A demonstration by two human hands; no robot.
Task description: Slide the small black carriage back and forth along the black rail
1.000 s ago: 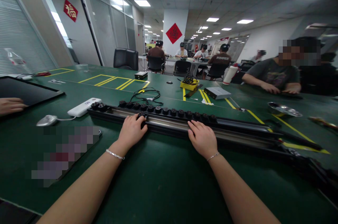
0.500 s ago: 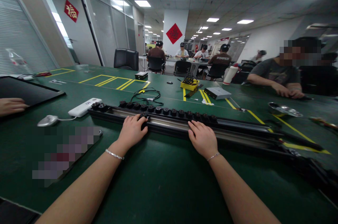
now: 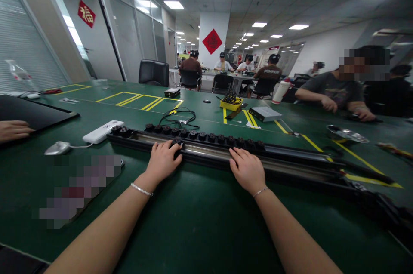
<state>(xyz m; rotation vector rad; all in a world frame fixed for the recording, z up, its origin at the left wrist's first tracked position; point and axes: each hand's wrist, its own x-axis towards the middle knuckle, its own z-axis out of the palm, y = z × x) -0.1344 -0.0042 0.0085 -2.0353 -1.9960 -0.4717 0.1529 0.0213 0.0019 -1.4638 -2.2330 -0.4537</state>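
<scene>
A long black power track (image 3: 211,151) with a shiny metal channel lies across the table in front of me. My left hand (image 3: 164,160) is curled over its near wall, fingers closed against a small black socket module (image 3: 177,141) that sits at the channel; the fingers partly hide it. Farther right, my right hand (image 3: 248,171) rests on the track with its fingers stretched out flat, holding nothing. Several more black modules (image 3: 202,135) stand in a row along the track's far side. Two others (image 3: 125,131) are at its left end.
On the green table (image 3: 200,231) are a white power strip (image 3: 100,132), a white mouse-like device (image 3: 57,148), a phone-like slab (image 3: 80,192), a black cable (image 3: 180,115), a yellow tray (image 3: 231,103) and a metal dish (image 3: 347,133). Another person's hand (image 3: 14,130) rests at left; a co-worker (image 3: 335,91) sits at right.
My left hand and the black socket module have shifted slightly to the right along the track. My right hand stays in place. The co-worker's hands at right have moved apart.
</scene>
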